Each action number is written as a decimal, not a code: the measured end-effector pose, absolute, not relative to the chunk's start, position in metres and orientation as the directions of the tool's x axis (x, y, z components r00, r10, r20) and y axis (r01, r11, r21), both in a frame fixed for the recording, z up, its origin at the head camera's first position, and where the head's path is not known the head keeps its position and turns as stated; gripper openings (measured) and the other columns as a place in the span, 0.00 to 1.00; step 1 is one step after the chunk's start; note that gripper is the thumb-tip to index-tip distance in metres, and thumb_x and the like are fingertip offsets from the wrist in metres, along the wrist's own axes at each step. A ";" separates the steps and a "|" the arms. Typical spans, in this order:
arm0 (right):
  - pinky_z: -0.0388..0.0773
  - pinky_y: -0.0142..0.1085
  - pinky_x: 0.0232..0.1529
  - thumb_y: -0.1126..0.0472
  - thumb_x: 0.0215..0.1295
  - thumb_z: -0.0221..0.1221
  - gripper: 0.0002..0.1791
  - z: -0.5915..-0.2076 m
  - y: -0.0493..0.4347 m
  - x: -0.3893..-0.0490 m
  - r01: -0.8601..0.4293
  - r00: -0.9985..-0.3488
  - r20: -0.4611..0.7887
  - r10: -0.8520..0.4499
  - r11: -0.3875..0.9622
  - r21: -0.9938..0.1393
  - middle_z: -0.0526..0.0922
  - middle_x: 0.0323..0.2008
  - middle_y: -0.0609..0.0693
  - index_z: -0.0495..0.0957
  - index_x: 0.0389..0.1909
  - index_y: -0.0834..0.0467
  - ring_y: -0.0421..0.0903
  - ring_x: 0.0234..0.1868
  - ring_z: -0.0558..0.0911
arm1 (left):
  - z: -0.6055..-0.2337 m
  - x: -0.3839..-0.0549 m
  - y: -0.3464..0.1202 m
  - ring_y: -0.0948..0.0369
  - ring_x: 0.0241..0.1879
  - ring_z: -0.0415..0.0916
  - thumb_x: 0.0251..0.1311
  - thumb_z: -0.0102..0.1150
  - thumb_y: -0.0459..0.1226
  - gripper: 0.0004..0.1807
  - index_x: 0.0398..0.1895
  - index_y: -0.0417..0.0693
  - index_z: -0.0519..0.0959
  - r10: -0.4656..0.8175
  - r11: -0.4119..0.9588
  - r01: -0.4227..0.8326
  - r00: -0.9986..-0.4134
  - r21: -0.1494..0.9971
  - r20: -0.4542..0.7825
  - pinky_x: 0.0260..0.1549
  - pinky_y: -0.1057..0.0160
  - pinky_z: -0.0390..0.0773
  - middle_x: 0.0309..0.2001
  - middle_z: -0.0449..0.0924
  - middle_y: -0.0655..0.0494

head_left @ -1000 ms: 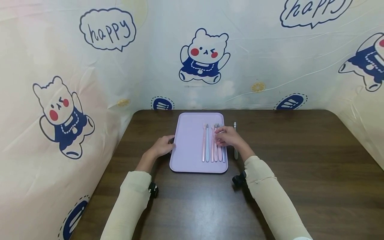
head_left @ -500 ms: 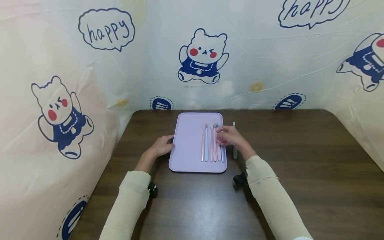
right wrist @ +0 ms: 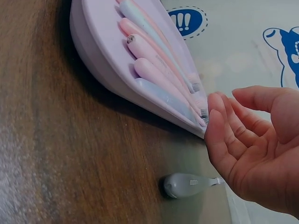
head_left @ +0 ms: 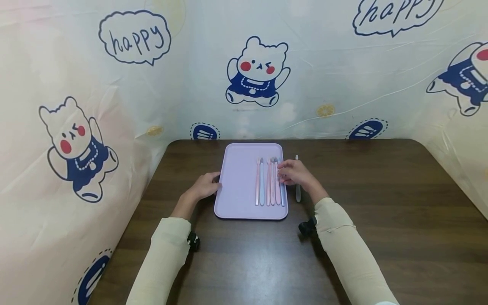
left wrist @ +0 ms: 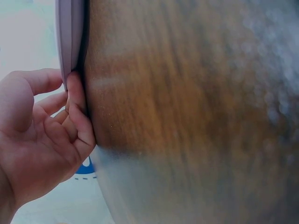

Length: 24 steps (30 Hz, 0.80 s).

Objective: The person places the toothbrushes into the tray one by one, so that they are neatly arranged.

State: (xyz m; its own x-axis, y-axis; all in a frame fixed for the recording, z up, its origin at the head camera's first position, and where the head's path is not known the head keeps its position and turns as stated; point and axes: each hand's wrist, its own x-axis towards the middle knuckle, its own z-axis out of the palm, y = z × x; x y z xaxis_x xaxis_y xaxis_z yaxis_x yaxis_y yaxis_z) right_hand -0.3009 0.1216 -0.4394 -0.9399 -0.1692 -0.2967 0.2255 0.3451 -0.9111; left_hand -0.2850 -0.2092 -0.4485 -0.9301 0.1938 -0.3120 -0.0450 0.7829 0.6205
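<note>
A lilac tray (head_left: 237, 182) lies on the table with several toothbrushes in its right half, handles toward me. Among them are a light blue toothbrush (head_left: 262, 188), pink toothbrushes (right wrist: 161, 79) and a bluish toothbrush (right wrist: 166, 99) nearest the right rim. My left hand (head_left: 205, 185) pinches the tray's left rim, thumb above and fingers below (left wrist: 77, 91). Over the right rim hovers my right hand (head_left: 295, 173), fingers loosely bent with nothing between them; it covers part of the brush heads in the head view. A grey toothbrush (right wrist: 187, 185) lies on the table just right of the tray.
The brown wooden table (head_left: 366, 212) extends to the right and toward me. A printed curtain (head_left: 183, 84) with bear drawings hangs behind it and along both sides.
My right hand has drifted slightly right, from over the toothbrushes toward the tray's right rim. The left hand keeps its hold on the tray.
</note>
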 end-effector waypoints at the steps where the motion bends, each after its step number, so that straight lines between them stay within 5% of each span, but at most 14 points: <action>1: 0.82 0.30 0.34 0.62 0.73 0.55 0.18 -0.440 0.122 -0.301 0.227 -0.940 -0.298 -0.168 0.346 -0.910 0.82 0.39 0.53 0.74 0.60 0.65 0.39 0.28 0.82 | -0.449 -0.286 -0.209 0.55 0.41 0.83 0.72 0.47 0.39 0.33 0.79 0.41 0.58 0.196 0.783 -0.043 -0.930 0.620 -0.311 0.53 0.54 0.81 0.50 0.85 0.40; 24: 0.83 0.29 0.35 0.61 0.74 0.55 0.21 -0.444 0.139 -0.302 0.227 -0.946 -0.288 -0.145 0.335 -0.914 0.84 0.45 0.60 0.73 0.63 0.68 0.38 0.29 0.83 | -0.451 -0.286 -0.210 0.53 0.45 0.83 0.72 0.47 0.40 0.33 0.79 0.42 0.58 0.192 0.774 -0.059 -0.927 0.630 -0.323 0.60 0.48 0.79 0.58 0.82 0.39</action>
State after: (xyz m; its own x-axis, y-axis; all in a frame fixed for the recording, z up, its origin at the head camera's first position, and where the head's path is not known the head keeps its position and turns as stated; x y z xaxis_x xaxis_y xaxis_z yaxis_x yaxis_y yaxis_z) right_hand -0.3018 0.1388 -0.4445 -0.9465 -0.1451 -0.2883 0.2270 0.3355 -0.9143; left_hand -0.2864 -0.2101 -0.4509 -0.9268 0.1922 -0.3227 -0.0590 0.7740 0.6304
